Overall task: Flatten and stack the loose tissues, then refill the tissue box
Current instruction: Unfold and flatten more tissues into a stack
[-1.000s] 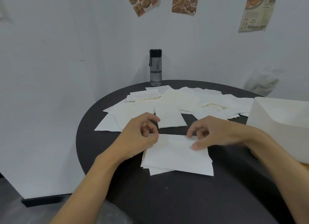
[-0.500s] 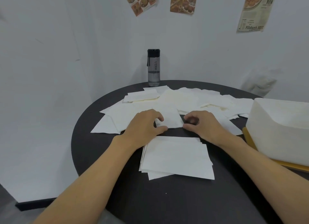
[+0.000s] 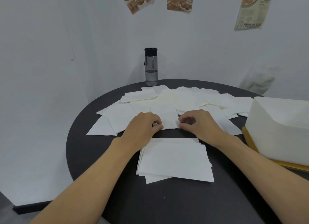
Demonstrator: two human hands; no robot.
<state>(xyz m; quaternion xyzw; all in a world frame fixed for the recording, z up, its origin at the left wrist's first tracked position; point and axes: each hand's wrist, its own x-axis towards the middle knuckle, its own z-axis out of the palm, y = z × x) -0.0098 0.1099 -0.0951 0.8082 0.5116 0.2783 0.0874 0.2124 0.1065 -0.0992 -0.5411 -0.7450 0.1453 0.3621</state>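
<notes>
As my left hand (image 3: 143,125) and right hand (image 3: 199,123) seemingly pinch the tissue (image 3: 167,115), the stack (image 3: 175,160) lies just toward the bench's (image 3: 93,156) near edge.

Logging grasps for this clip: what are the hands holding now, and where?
One loose tissue, lying on the table: the left hand pinches its near-left corner, the right hand its near-right corner.
</notes>
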